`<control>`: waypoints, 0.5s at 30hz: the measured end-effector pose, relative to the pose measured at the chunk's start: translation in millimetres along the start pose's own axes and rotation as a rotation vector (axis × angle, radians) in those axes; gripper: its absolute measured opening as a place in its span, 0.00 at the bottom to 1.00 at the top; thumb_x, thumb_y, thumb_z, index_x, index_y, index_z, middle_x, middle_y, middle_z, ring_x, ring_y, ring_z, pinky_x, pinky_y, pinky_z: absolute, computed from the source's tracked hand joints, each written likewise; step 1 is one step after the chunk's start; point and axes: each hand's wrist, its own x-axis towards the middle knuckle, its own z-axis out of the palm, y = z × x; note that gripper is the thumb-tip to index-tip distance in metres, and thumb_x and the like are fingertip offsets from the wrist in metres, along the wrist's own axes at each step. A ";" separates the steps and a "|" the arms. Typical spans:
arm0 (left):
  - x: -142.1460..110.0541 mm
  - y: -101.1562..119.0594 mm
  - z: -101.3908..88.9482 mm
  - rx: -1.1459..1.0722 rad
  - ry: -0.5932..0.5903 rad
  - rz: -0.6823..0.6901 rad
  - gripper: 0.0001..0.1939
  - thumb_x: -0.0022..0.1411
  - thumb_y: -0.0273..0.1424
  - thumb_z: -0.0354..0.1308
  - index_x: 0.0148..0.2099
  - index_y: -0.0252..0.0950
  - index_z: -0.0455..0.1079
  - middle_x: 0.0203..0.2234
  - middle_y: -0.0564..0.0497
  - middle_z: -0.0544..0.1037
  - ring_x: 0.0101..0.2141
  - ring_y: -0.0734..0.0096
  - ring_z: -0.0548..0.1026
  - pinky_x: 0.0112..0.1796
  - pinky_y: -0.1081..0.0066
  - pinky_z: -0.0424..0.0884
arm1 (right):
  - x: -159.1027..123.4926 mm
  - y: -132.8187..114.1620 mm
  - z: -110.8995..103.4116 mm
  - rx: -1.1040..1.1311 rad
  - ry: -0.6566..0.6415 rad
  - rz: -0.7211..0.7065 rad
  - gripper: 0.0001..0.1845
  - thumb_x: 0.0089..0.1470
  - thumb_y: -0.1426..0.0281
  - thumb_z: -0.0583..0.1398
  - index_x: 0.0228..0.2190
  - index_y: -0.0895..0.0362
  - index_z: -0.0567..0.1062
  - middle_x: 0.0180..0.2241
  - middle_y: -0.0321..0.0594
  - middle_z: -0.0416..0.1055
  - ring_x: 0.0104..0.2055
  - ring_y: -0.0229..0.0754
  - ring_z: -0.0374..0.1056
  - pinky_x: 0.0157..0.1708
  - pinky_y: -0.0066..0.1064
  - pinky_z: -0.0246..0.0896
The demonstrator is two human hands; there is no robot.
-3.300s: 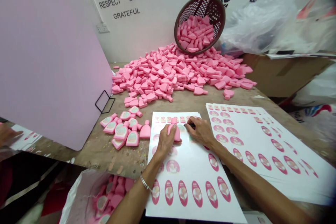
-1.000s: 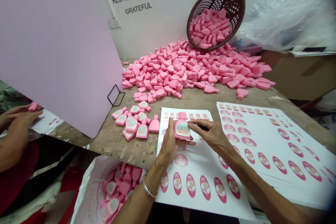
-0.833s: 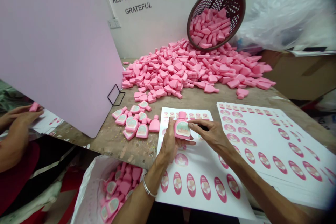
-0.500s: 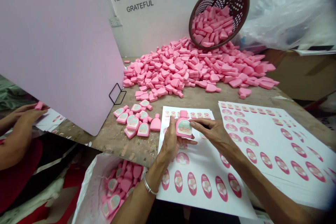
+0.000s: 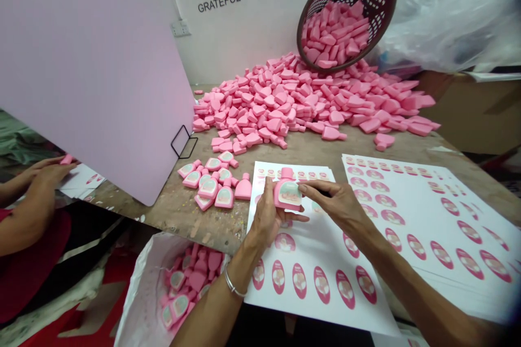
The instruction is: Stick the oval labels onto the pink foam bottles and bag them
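Above the white sheet of pink oval labels point(image 5: 313, 244): left hand point(image 5: 264, 222) curled, pinching a pink foam bottle-shaped piece point(image 5: 288, 194) upright, label on its face. Right hand point(image 5: 342, 207) reaches across, fingertips point(image 5: 302, 188) pressed on that label's edge. Left of sheet, labelled pink pieces point(image 5: 209, 188) lie on the worn wooden bench point(image 5: 171, 222); behind sheet, a heap of bare pink foam pieces point(image 5: 285, 103).

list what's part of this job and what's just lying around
part of the job: left hand holding pink bottle-shaped piece, right hand, sticker sheet, labelled pieces, loose pink pile, tilted basket, white sack

lying around: pink board, wall socket, plastic bag, cardboard box
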 end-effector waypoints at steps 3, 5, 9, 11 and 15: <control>-0.9 1.3 1.0 -0.005 0.006 -0.005 0.29 0.66 0.50 0.44 0.42 0.30 0.74 0.26 0.45 0.78 0.28 0.66 0.77 0.33 0.61 0.78 | 0.5 1.4 1.0 -0.011 0.001 -0.007 0.20 0.46 0.53 0.65 0.32 0.55 0.82 0.32 0.42 0.79 0.37 0.49 0.74 0.40 0.38 0.68; -1.5 2.0 1.9 -0.005 0.007 -0.004 0.29 0.66 0.49 0.43 0.41 0.30 0.74 0.24 0.46 0.78 0.28 0.66 0.77 0.33 0.61 0.78 | 0.7 2.5 1.6 -0.016 0.001 -0.008 0.20 0.45 0.53 0.65 0.32 0.55 0.82 0.31 0.41 0.79 0.37 0.49 0.74 0.39 0.38 0.68; -1.7 2.5 2.3 -0.017 -0.002 -0.008 0.28 0.66 0.49 0.44 0.43 0.30 0.74 0.27 0.45 0.78 0.29 0.66 0.77 0.34 0.61 0.78 | 0.7 3.6 2.5 -0.029 -0.003 -0.018 0.19 0.46 0.53 0.64 0.32 0.55 0.82 0.32 0.41 0.79 0.36 0.49 0.74 0.38 0.37 0.68; -1.5 2.7 2.0 -0.021 -0.007 -0.010 0.28 0.66 0.50 0.44 0.43 0.30 0.74 0.29 0.44 0.79 0.28 0.66 0.77 0.34 0.60 0.78 | 0.7 3.0 2.8 -0.030 -0.002 -0.020 0.19 0.46 0.52 0.64 0.32 0.55 0.82 0.32 0.41 0.79 0.36 0.48 0.74 0.39 0.37 0.68; -2.0 4.8 1.7 -0.029 -0.012 -0.026 0.29 0.66 0.50 0.43 0.44 0.31 0.73 0.31 0.43 0.79 0.28 0.67 0.77 0.34 0.60 0.78 | 1.8 1.1 1.6 0.015 -0.018 0.018 0.20 0.44 0.51 0.65 0.31 0.55 0.82 0.30 0.40 0.78 0.36 0.48 0.73 0.39 0.36 0.67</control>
